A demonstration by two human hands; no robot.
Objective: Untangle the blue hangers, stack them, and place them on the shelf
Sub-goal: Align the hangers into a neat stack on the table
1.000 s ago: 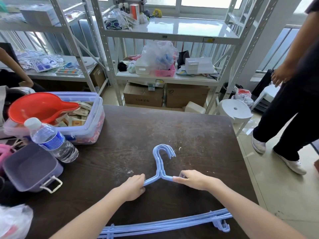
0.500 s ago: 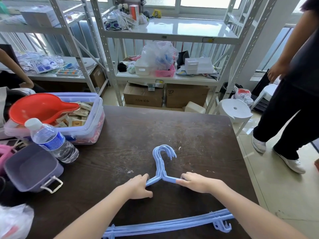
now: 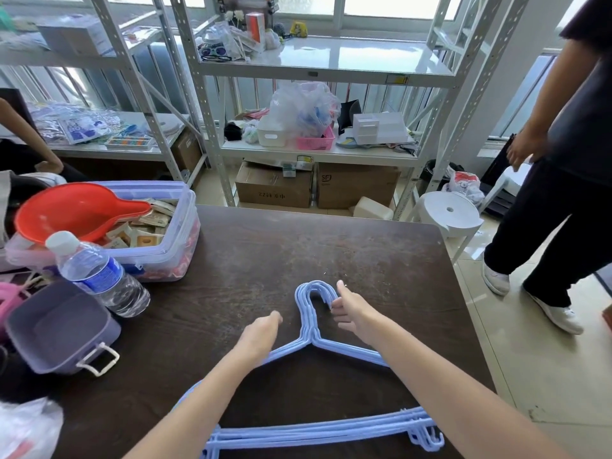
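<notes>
A stack of blue hangers [image 3: 347, 351] lies flat on the dark table [image 3: 364, 260], hooks pointing away from me and the bottom bars near my edge. My right hand [image 3: 352, 309] pinches the hook tips, thumb up. My left hand [image 3: 261, 331] lies palm down over the stack's left shoulder, just left of the necks, with nothing seen in its fingers. My forearms hide parts of both sloping arms of the hangers. The white metal shelf [image 3: 364, 56] stands beyond the table's far edge.
On the table's left are a clear bin [image 3: 178, 240] with a red scoop [image 3: 69, 210], a water bottle [image 3: 99, 276] and a purple basket [image 3: 59, 329]. A person [image 3: 569, 180] stands at the right by a white stool [image 3: 447, 215]. Another person's arm [image 3: 29, 140] shows far left.
Both hands have let go of the hangers' shoulders and slid forward. The right hand now pinches the hook tips; the left sits beside the necks. The view has tilted down, showing more of the hangers.
</notes>
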